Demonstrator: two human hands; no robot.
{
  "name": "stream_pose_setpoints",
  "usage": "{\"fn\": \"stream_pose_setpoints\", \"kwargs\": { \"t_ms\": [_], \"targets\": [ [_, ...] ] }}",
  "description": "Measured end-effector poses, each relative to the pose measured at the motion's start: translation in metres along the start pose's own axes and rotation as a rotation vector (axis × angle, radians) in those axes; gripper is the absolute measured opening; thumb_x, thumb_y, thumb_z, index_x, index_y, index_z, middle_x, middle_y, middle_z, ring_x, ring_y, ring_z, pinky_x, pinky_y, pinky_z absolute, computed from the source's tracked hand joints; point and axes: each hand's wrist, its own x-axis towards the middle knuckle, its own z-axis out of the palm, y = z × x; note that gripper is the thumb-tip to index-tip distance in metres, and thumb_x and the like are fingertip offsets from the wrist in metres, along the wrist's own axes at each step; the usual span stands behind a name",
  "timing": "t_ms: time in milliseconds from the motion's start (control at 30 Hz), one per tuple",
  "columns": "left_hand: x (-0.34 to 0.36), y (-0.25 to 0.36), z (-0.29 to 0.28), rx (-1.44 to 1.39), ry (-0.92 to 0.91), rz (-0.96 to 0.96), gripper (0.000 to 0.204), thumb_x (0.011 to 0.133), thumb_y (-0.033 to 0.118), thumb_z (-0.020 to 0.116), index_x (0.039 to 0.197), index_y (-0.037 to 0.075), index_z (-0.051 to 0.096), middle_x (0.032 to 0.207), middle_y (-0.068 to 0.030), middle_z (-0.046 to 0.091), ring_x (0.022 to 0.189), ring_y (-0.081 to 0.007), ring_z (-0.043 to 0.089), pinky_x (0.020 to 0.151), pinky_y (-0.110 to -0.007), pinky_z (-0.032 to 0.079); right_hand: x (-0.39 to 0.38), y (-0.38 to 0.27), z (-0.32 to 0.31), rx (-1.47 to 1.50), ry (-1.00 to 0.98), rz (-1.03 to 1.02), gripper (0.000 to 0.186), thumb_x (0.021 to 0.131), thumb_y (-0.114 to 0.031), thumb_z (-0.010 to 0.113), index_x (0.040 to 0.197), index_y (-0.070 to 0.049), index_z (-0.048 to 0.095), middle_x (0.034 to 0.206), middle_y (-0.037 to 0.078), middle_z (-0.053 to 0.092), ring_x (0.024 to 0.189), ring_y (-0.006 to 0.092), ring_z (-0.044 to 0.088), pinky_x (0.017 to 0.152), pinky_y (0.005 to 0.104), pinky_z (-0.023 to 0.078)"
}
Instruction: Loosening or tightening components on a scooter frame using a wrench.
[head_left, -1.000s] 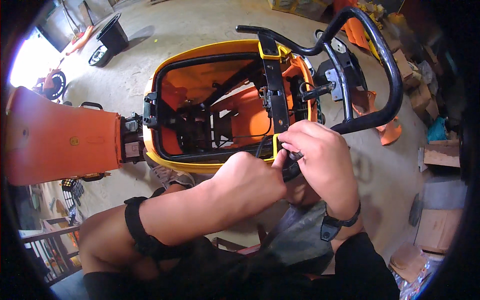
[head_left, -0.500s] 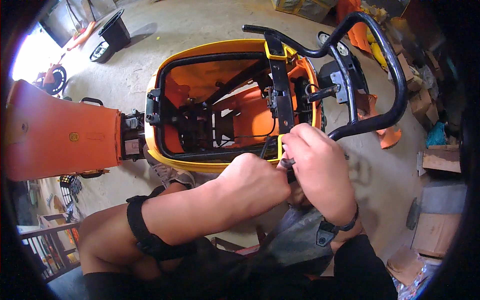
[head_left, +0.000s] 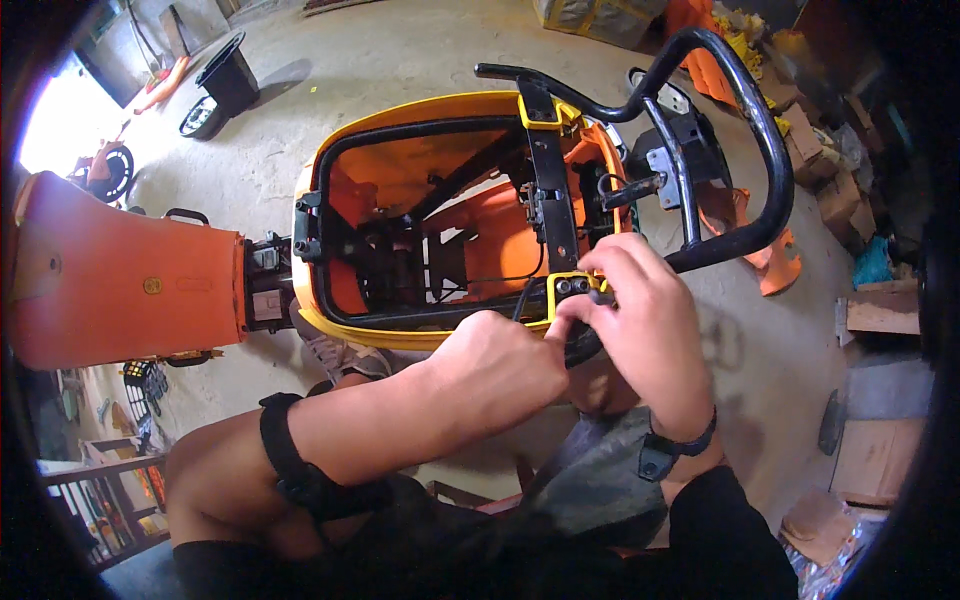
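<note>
The orange scooter body [head_left: 302, 220], edged in yellow, stands before me with its top opening uncovered. A black crossbar [head_left: 548, 190] spans the opening and ends in a yellow bracket [head_left: 556, 310] with two dark bolt heads [head_left: 572, 286] showing. Just below the bracket is my left hand [head_left: 505, 365], closed in a fist; whatever its fingers grip is hidden. My right hand [head_left: 645, 320] is bent over the bracket's right side, thumb and fingers pinched by the bolts. Something small and dark shows between them, too covered to name.
A bent black tube rail [head_left: 775, 160] rises at the scooter's right end. To the left extends a long orange panel [head_left: 130, 275] joined to the body. A black bin-like part [head_left: 228, 82] lies on the concrete floor at far left. Cardboard boxes [head_left: 880, 460] crowd the right side.
My right hand has drawn back slightly from the bracket, uncovering its two bolt heads. The dark, short rod seen by its fingers is now mostly hidden. The left hand stays nearly in place.
</note>
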Motion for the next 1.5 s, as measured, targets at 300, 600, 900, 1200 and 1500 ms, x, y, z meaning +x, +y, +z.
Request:
{"fn": "stream_pose_setpoints", "kwargs": {
  "t_ms": [300, 600, 900, 1200, 1500],
  "targets": [
    [0.0, 0.001, -0.002, 0.023, 0.008, -0.006, 0.052, 0.086, 0.009, 0.055, 0.131, -0.017, 0.053, 0.057, -0.0056, 0.063, 0.048, -0.0214, 0.065, 0.038, -0.038, 0.047, -0.001, 0.002, 0.004, -0.041, -0.007, -0.043, 0.029, 0.071, 0.005, 0.072, 0.098, -0.004, 0.069, 0.1, 0.007, 0.066, 0.096, 0.0286, 0.064, 0.082, 0.0381, 0.053],
    [0.001, 0.002, -0.002, 0.017, -0.009, -0.001, 0.049, 0.088, 0.011, 0.055, 0.129, -0.015, 0.055, 0.06, -0.0064, 0.065, 0.051, -0.0214, 0.066, 0.04, -0.037, 0.048, -0.004, 0.005, 0.009, 0.041, 0.032, -0.123, 0.021, 0.072, 0.0, 0.075, 0.092, -0.005, 0.07, 0.097, 0.007, 0.067, 0.092, 0.0279, 0.065, 0.078, 0.0386, 0.055],
    [-0.001, 0.003, -0.002, 0.048, 0.008, -0.013, 0.055, 0.087, 0.011, 0.055, 0.136, -0.014, 0.051, 0.058, -0.0048, 0.063, 0.048, -0.021, 0.064, 0.038, -0.037, 0.046, -0.004, 0.014, 0.009, 0.104, 0.058, -0.105, 0.021, 0.072, 0.003, 0.073, 0.091, -0.004, 0.069, 0.093, 0.009, 0.067, 0.088, 0.0292, 0.065, 0.078, 0.0403, 0.054],
    [0.001, 0.004, -0.001, 0.026, 0.012, -0.023, 0.052, 0.087, 0.01, 0.055, 0.133, -0.015, 0.053, 0.057, -0.0054, 0.062, 0.047, -0.0222, 0.063, 0.038, -0.038, 0.046, 0.002, 0.014, 0.023, 0.078, 0.067, -0.072, 0.02, 0.077, -0.008, 0.078, 0.088, -0.002, 0.062, 0.09, 0.01, 0.063, 0.088, 0.0315, 0.063, 0.076, 0.0418, 0.052],
    [0.0, 0.002, -0.001, 0.053, 0.06, 0.011, 0.047, 0.087, 0.011, 0.056, 0.126, -0.016, 0.055, 0.055, -0.0035, 0.059, 0.045, -0.0214, 0.062, 0.036, -0.039, 0.045, -0.004, 0.012, 0.01, 0.033, 0.076, -0.168, 0.03, 0.07, -0.001, 0.078, 0.099, -0.005, 0.07, 0.105, 0.007, 0.068, 0.096, 0.0273, 0.062, 0.081, 0.0383, 0.053]
  ]
}}
